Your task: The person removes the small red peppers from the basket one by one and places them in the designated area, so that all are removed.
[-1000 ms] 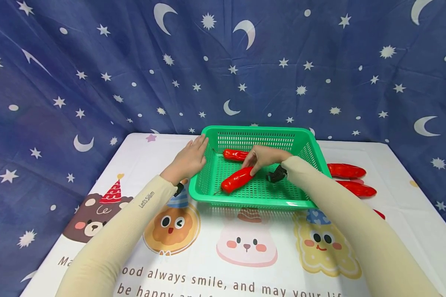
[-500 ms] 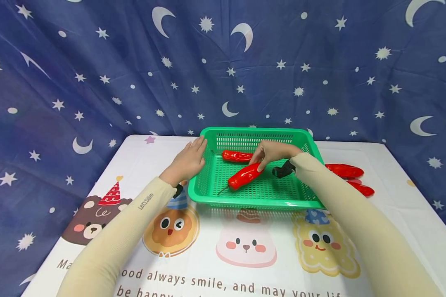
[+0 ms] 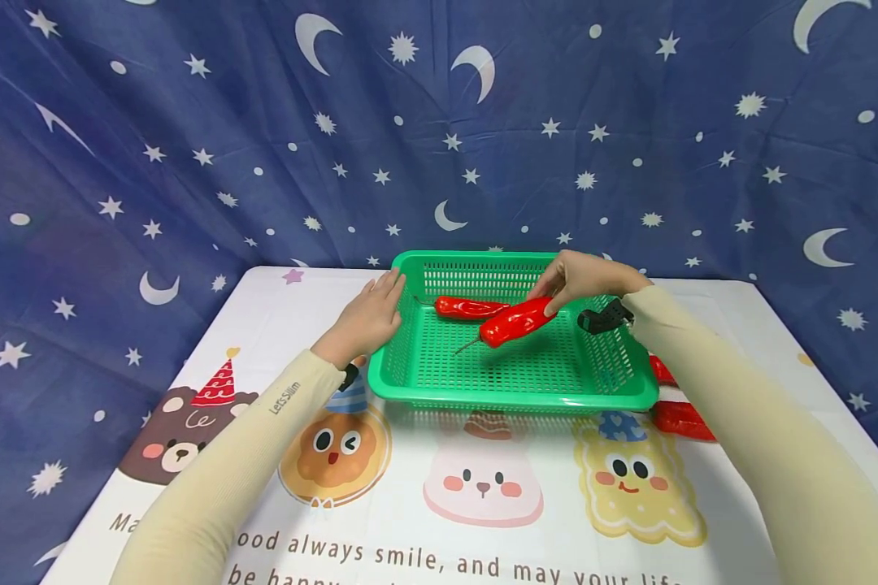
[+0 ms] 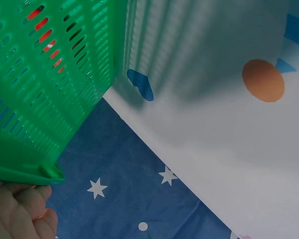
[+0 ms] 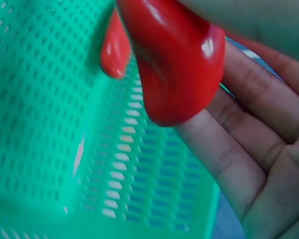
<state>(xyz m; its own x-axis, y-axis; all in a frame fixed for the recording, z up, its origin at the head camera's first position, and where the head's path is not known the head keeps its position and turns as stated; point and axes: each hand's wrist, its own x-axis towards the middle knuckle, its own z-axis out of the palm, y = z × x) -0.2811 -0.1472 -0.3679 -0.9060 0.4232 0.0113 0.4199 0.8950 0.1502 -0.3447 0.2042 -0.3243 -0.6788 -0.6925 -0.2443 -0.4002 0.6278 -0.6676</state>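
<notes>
My right hand pinches a glossy red chili pepper by its broad end, above the floor of the green plastic basket. Its thin stem points down and left. Another red chili pepper lies in the basket along the back wall. The right wrist view shows the held chili pepper between thumb and fingers, with the second one behind it. Against the basket's left rim rests my left hand, fingers extended. In the left wrist view, that hand touches the rim from outside.
More red chili peppers lie on the white printed tabletop right of the basket, partly hidden by my right sleeve. A blue curtain with moons and stars hangs behind the table.
The right hand has lifted the chili pepper off the basket floor and moved it right and toward the back. My left hand has stayed at the rim.
</notes>
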